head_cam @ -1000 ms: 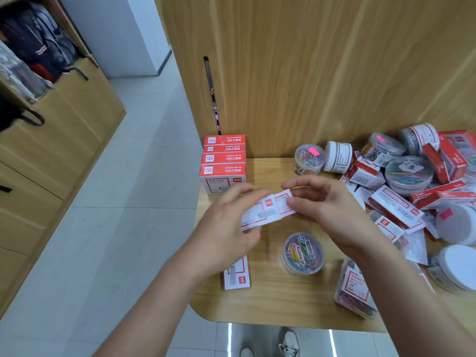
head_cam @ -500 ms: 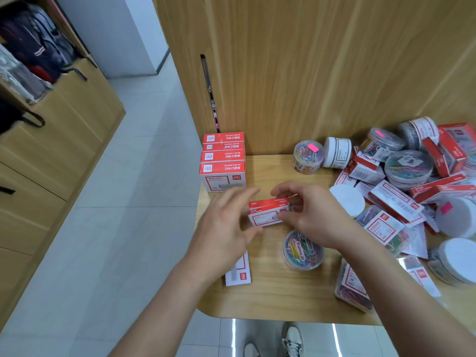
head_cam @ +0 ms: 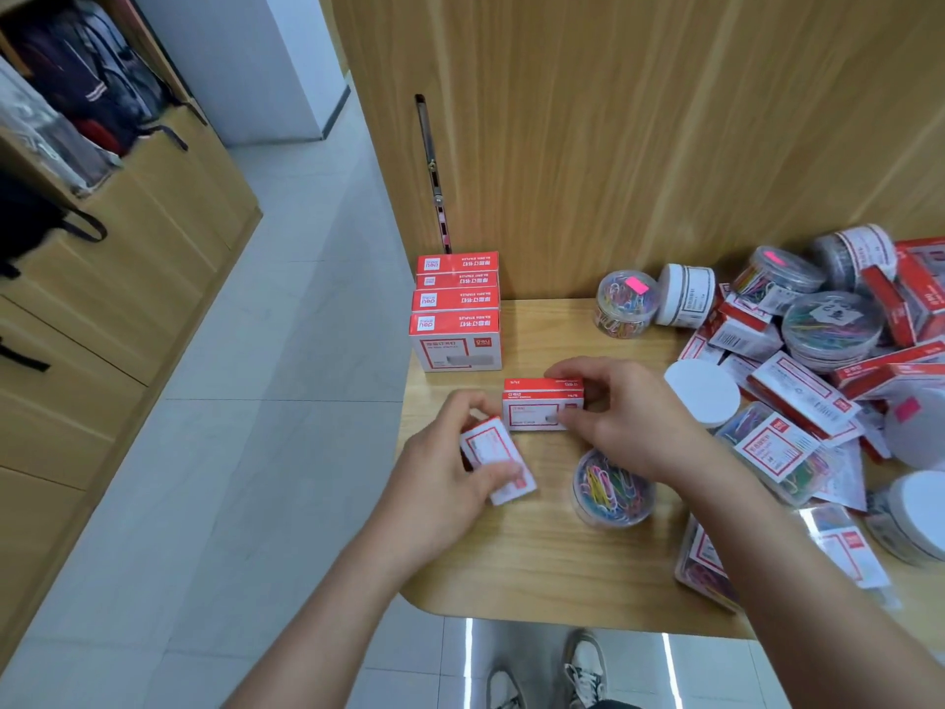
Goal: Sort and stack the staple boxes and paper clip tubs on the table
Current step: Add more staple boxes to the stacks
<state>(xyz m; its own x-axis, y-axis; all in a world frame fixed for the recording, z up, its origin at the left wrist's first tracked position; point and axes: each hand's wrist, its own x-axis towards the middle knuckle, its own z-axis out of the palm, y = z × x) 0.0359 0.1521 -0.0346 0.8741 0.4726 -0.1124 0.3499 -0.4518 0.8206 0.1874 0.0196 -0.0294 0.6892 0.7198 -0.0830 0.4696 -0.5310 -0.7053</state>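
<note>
left hand (head_cam: 445, 488) grips flat cardboard staple box (head_cam: 498, 460) | right hand (head_cam: 631, 424) fingers (head_cam: 565, 370) pinch red-topped box (head_cam: 539, 404) near tall stack (head_cam: 456, 319) | woodgrain bench (head_cam: 511, 565)

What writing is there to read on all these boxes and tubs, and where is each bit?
"deli": red logo on the stacked staple boxes, upside down on their tops.
Blurred: print on the small boxes held by the right hand.
Blurred: the single box in the left hand.
Too small: the tub labels.
</note>
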